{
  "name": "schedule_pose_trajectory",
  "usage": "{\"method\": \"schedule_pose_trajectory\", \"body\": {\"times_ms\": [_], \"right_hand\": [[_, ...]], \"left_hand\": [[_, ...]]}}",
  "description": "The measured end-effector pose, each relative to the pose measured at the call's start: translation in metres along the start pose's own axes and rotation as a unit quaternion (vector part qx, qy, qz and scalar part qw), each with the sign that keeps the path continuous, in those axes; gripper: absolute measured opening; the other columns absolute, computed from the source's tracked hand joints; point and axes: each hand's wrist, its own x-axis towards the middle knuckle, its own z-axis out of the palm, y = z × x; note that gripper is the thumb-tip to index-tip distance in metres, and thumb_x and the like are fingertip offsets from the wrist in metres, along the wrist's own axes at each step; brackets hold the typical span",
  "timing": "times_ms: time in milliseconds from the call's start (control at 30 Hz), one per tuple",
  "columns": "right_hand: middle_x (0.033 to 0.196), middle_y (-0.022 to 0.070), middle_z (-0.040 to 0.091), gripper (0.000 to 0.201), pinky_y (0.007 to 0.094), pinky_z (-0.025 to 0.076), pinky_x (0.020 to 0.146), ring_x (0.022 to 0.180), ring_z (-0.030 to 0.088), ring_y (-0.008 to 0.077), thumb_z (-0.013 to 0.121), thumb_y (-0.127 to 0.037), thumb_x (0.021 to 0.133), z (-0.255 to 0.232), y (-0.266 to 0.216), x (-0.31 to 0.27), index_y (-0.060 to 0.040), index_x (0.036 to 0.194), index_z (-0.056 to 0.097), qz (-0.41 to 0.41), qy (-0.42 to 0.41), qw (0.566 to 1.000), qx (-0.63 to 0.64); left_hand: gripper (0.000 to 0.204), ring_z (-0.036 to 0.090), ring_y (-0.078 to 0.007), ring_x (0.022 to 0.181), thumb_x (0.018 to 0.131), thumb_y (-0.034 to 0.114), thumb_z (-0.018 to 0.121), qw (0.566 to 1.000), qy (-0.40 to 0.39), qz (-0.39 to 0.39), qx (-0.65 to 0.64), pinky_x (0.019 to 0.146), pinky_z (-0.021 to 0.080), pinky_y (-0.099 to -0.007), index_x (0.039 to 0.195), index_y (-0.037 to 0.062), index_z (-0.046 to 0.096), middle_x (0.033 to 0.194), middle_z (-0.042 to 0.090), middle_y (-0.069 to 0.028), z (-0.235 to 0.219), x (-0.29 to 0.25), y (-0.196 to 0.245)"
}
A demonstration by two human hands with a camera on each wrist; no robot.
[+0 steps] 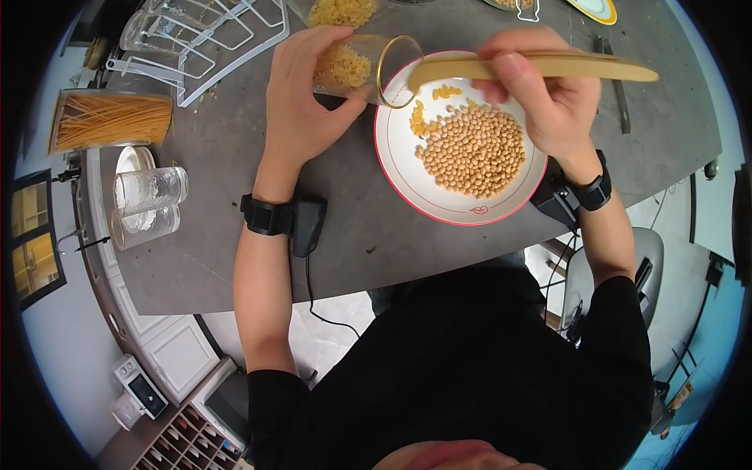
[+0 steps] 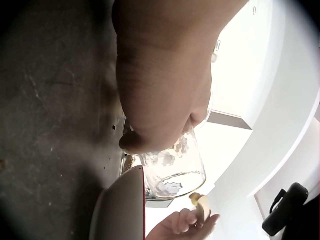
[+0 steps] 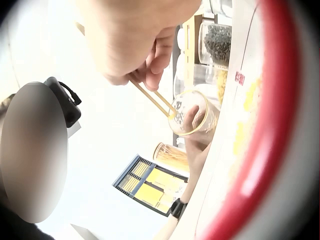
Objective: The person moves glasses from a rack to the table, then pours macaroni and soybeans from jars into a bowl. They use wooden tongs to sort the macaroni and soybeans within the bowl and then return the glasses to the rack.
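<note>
My left hand (image 1: 305,110) grips a clear glass jar (image 1: 398,48), tipped on its side with its mouth toward the right. Small yellow pasta pieces (image 1: 342,69) lie inside it. In my right hand (image 1: 552,98) are wooden tongs (image 1: 450,69), their tips at the jar's mouth, over the rim of a white, red-rimmed bowl (image 1: 427,202). The right wrist view shows the two tong arms (image 3: 150,100) close together at the tips, with a bit of yellow there. Round beige beans (image 1: 474,153) fill the bowl's middle, and several yellow pasta pieces (image 1: 419,121) lie beside them.
A white wire rack (image 1: 188,74) stands at the far left, near a jar of spaghetti (image 1: 113,119). Two clear glasses (image 1: 149,207) lie near the left edge. Another container of yellow pasta (image 1: 342,12) is behind the jar. Metal tweezers (image 1: 621,102) lie at right.
</note>
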Motion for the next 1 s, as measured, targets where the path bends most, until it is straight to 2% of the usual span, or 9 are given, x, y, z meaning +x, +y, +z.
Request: {"method": "schedule_pose_trajectory", "body": {"times_ms": [67, 100, 133, 200, 233, 267, 333, 633, 1000], "right_hand": [[0.094, 0.0060, 0.075, 0.017, 0.0232, 0.053, 0.064, 0.073, 0.070, 0.0110, 0.074, -0.011, 0.096, 0.009, 0.007, 0.006, -0.0006, 0.109, 0.072, -0.044, 0.000, 0.998, -0.044], [0.086, 0.0047, 0.075, 0.016, 0.0234, 0.050, 0.057, 0.068, 0.068, 0.0101, 0.074, -0.013, 0.095, 0.005, 0.012, 0.008, -0.0010, 0.105, 0.074, -0.105, -0.001, 0.988, -0.116], [0.086, 0.0047, 0.075, 0.016, 0.0234, 0.050, 0.057, 0.068, 0.068, 0.0101, 0.074, -0.013, 0.095, 0.001, 0.010, 0.006, -0.0010, 0.105, 0.074, -0.106, 0.001, 0.988, -0.115], [0.074, 0.0022, 0.072, 0.013, 0.0256, 0.046, 0.051, 0.058, 0.064, 0.0093, 0.074, -0.014, 0.094, -0.012, 0.003, 0.006, -0.0017, 0.097, 0.075, -0.052, 0.006, 0.979, -0.198], [0.061, 0.0022, 0.066, 0.014, 0.0283, 0.043, 0.047, 0.049, 0.060, 0.0125, 0.073, -0.016, 0.093, -0.014, 0.002, 0.009, -0.0025, 0.088, 0.074, -0.069, 0.002, 0.970, -0.233], [0.061, 0.0022, 0.066, 0.014, 0.0283, 0.043, 0.047, 0.049, 0.060, 0.0125, 0.073, -0.016, 0.093, -0.017, 0.001, 0.010, -0.0025, 0.088, 0.074, -0.069, 0.002, 0.970, -0.232], [0.057, 0.0051, 0.061, 0.018, 0.0302, 0.042, 0.047, 0.047, 0.058, 0.0191, 0.074, -0.020, 0.091, -0.024, -0.002, 0.011, -0.0032, 0.084, 0.072, -0.054, -0.078, 0.935, -0.343], [0.054, 0.0091, 0.055, 0.026, 0.0380, 0.040, 0.048, 0.045, 0.053, 0.0277, 0.073, -0.024, 0.091, -0.022, 0.004, 0.008, -0.0030, 0.077, 0.068, -0.050, -0.115, 0.920, -0.371], [0.055, 0.0112, 0.056, 0.025, 0.0393, 0.042, 0.049, 0.048, 0.055, 0.0306, 0.072, -0.024, 0.092, -0.022, 0.007, 0.011, -0.0023, 0.079, 0.069, -0.031, -0.107, 0.929, -0.353]], "left_hand": [[0.066, 0.059, -0.0309, 0.117, 0.068, 0.010, 0.085, 1.000, -0.004, 0.000, 0.001, 0.099, 0.049, -0.0405, 0.130, 0.0135, 0.063, 0.128, 0.065, -0.0064, 0.001, 0.001, 0.001], [0.066, 0.059, -0.0309, 0.117, 0.068, 0.010, 0.085, 1.000, -0.002, -0.001, -0.002, 0.099, 0.049, -0.0405, 0.130, 0.0133, 0.062, 0.128, 0.065, -0.0065, 0.002, 0.000, 0.001], [0.066, 0.059, -0.0309, 0.118, 0.068, 0.010, 0.085, 1.000, -0.001, -0.004, -0.004, 0.099, 0.049, -0.0406, 0.130, 0.0130, 0.062, 0.128, 0.065, -0.0066, 0.001, 0.000, 0.001], [0.066, 0.059, -0.0309, 0.118, 0.068, 0.010, 0.085, 1.000, -0.002, -0.007, -0.004, 0.100, 0.049, -0.0408, 0.130, 0.0127, 0.062, 0.128, 0.065, -0.0068, 0.001, -0.001, 0.001], [0.066, 0.059, -0.0309, 0.118, 0.068, 0.010, 0.085, 1.000, -0.002, -0.010, -0.006, 0.100, 0.049, -0.0410, 0.130, 0.0124, 0.062, 0.128, 0.065, -0.0070, 0.000, -0.001, 0.001], [0.066, 0.059, -0.0309, 0.118, 0.068, 0.010, 0.085, 1.000, -0.003, -0.010, -0.006, 0.100, 0.049, -0.0410, 0.130, 0.0124, 0.062, 0.128, 0.065, -0.0070, 0.000, -0.001, 0.001], [0.066, 0.059, -0.0310, 0.119, 0.069, 0.010, 0.085, 1.000, -0.002, -0.009, -0.006, 0.101, 0.048, -0.0414, 0.130, 0.0121, 0.062, 0.128, 0.065, -0.0072, 0.001, 0.000, 0.001], [0.066, 0.058, -0.0309, 0.119, 0.069, 0.010, 0.085, 1.000, -0.010, -0.018, -0.012, 0.102, 0.047, -0.0407, 0.130, 0.0119, 0.062, 0.128, 0.064, -0.0072, 0.001, 0.000, 0.002], [0.067, 0.058, -0.0312, 0.119, 0.068, 0.010, 0.085, 1.000, -0.006, -0.011, -0.005, 0.100, 0.048, -0.0410, 0.130, 0.0123, 0.062, 0.128, 0.064, -0.0066, 0.001, 0.001, 0.002]]}}
